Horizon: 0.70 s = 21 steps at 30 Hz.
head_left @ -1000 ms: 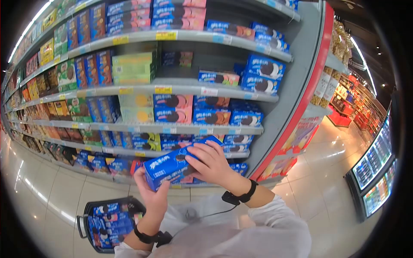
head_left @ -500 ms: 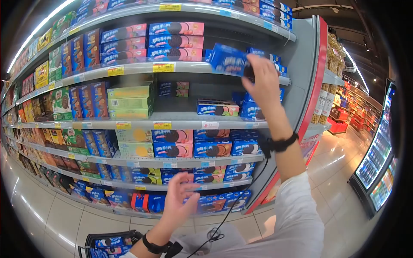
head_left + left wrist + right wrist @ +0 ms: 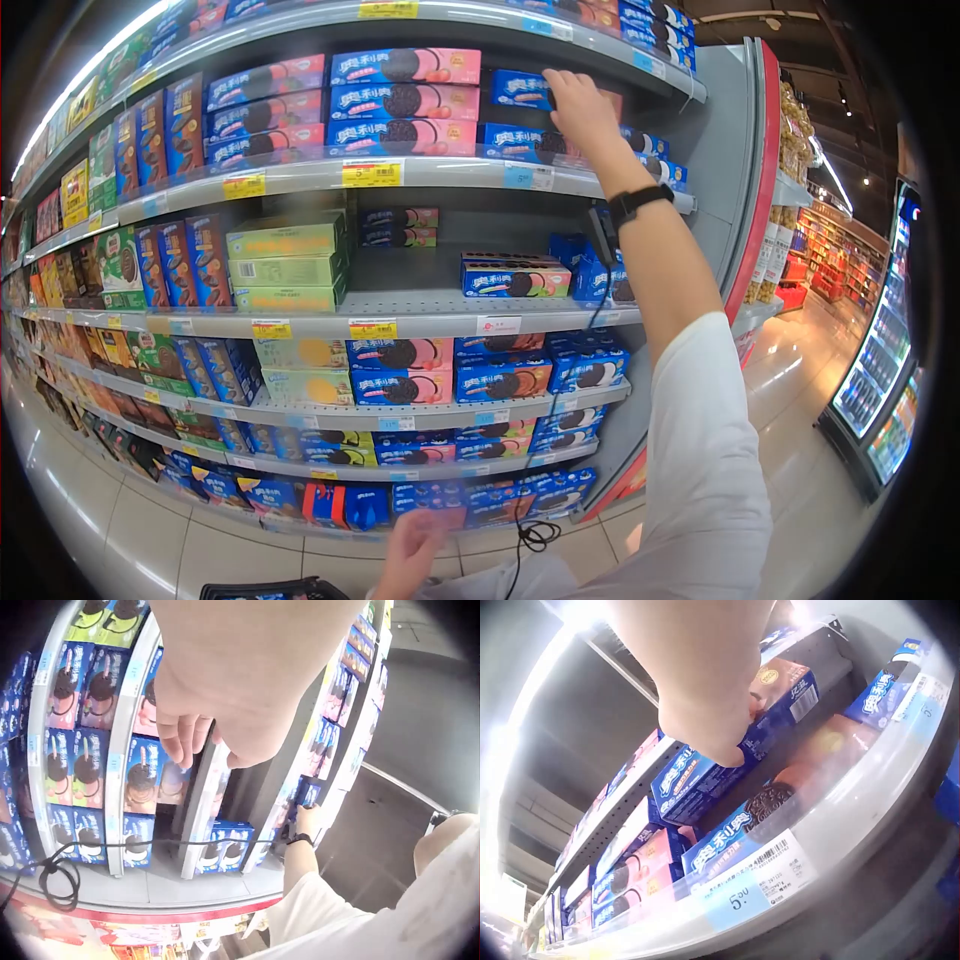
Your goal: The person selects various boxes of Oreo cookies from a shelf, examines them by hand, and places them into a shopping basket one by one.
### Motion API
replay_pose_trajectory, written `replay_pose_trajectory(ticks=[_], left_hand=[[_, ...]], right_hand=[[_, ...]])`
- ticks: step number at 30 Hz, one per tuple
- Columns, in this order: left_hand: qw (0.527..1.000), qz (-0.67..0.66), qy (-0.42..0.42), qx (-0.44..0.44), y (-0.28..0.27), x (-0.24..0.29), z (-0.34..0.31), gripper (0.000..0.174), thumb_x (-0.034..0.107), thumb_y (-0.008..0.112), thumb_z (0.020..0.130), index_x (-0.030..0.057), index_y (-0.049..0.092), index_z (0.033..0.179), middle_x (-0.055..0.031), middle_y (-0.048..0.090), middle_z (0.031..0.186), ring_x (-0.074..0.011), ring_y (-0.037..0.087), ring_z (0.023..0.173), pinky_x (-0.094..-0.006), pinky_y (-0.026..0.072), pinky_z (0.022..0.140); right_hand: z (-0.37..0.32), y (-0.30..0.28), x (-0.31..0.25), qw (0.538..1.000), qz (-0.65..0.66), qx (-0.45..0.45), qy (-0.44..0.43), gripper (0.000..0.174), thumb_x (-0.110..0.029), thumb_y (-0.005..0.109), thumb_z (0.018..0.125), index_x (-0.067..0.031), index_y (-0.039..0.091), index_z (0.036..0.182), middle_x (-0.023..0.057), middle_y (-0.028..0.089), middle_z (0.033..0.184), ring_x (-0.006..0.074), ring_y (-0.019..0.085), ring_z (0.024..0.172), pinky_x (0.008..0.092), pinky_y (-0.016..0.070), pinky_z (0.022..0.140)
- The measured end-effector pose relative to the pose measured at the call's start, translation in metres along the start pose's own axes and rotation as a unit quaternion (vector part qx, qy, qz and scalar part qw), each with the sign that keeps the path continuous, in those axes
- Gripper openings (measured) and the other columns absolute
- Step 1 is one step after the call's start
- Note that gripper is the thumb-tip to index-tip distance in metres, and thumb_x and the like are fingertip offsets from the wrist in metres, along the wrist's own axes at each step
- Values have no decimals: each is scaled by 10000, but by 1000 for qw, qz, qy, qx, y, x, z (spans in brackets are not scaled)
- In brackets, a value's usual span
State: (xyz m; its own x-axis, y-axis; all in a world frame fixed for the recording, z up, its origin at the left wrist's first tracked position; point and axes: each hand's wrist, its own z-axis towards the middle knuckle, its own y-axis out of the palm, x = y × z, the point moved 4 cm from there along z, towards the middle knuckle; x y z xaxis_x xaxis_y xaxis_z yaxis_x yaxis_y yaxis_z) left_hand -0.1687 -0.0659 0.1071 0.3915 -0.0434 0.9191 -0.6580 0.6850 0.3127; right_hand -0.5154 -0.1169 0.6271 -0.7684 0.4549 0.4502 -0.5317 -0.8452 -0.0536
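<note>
High on the shelving, my right hand [image 3: 583,112] grips a blue-and-brown cookie box [image 3: 520,88] from above. In the right wrist view the thumb lies along the front of this box [image 3: 705,791], which tilts over a similar cookie box [image 3: 727,844] lying behind the clear shelf lip. Pink-and-blue cookie boxes [image 3: 403,103] are stacked just left of it. Low in front of the person, my left hand [image 3: 410,550] hangs with loosely bent fingers and holds nothing; the left wrist view shows that hand [image 3: 232,712] in front of the lower shelves.
A price-tagged shelf edge [image 3: 450,176] runs below the right hand. Green boxes [image 3: 285,240] and more cookie boxes fill lower shelves. A black cable [image 3: 540,535] dangles in front. The basket's dark rim [image 3: 270,590] shows at the bottom; a red-edged end panel [image 3: 750,180] stands right.
The right hand has raised the cookie box from both hands at waist height to the upper shelf. My left hand has let go of it and dropped lower.
</note>
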Motion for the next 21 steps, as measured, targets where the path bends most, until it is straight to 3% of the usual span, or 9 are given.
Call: replay_pose_trajectory(ticks=[3, 4, 9, 10, 11, 13, 21], left_hand=[[1000, -5, -21, 8, 6, 4, -8, 320, 103, 567, 897, 61, 490, 1204, -86, 597, 1046, -184, 581, 913, -313, 466, 774], [999, 6, -34, -6, 5, 2, -9, 322, 49, 530, 908, 58, 449, 1219, -78, 564, 1103, -173, 567, 957, -291, 458, 776], [997, 6, -73, 13, -7, -17, -16, 333, 65, 541, 906, 74, 455, 1227, -81, 577, 1071, -180, 583, 935, -307, 474, 780], [996, 24, -80, 13, -11, -20, -18, 338, 73, 547, 904, 78, 455, 1230, -82, 577, 1070, -184, 588, 927, -312, 480, 777], [995, 42, -84, 16, -14, -22, -18, 344, 80, 552, 903, 82, 454, 1232, -83, 578, 1069, -187, 594, 919, -316, 485, 774], [994, 68, -82, 23, -21, -24, -20, 337, 89, 558, 902, 79, 463, 1225, -84, 579, 1065, -190, 601, 910, -323, 491, 768], [993, 58, -94, 52, -23, -25, -24, 319, 131, 562, 896, 78, 483, 1200, -80, 579, 1052, -192, 602, 898, -339, 491, 770]], right_hand=[[15, 20, 2, 999, 7, -40, 16, 411, -33, 594, 743, -97, 516, 1141, 69, 576, 1053, 270, 535, 1048, 384, 513, 817], [20, 28, 3, 997, 2, -74, 16, 397, -37, 587, 757, -101, 515, 1142, 69, 576, 1056, 275, 534, 1050, 393, 512, 819], [26, 63, -2, 977, -20, -209, 49, 315, -54, 586, 794, -84, 568, 1107, 109, 599, 1103, 307, 558, 1059, 412, 506, 853], [26, 66, -4, 976, 1, -212, 38, 399, -23, 604, 741, -47, 563, 1136, 160, 607, 1112, 327, 579, 1030, 409, 488, 885], [29, 66, -1, 978, 2, -205, 41, 399, -23, 604, 741, -47, 563, 1136, 160, 607, 1112, 327, 579, 1030, 409, 488, 885], [32, 71, 2, 957, 18, -286, 42, 434, -40, 603, 741, -49, 556, 1172, 171, 598, 1140, 343, 572, 1052, 420, 477, 901], [23, 53, 4, 929, 89, -350, 83, 536, -269, 617, 777, -54, 516, 1258, 213, 552, 1207, 374, 527, 1118, 417, 427, 967]])
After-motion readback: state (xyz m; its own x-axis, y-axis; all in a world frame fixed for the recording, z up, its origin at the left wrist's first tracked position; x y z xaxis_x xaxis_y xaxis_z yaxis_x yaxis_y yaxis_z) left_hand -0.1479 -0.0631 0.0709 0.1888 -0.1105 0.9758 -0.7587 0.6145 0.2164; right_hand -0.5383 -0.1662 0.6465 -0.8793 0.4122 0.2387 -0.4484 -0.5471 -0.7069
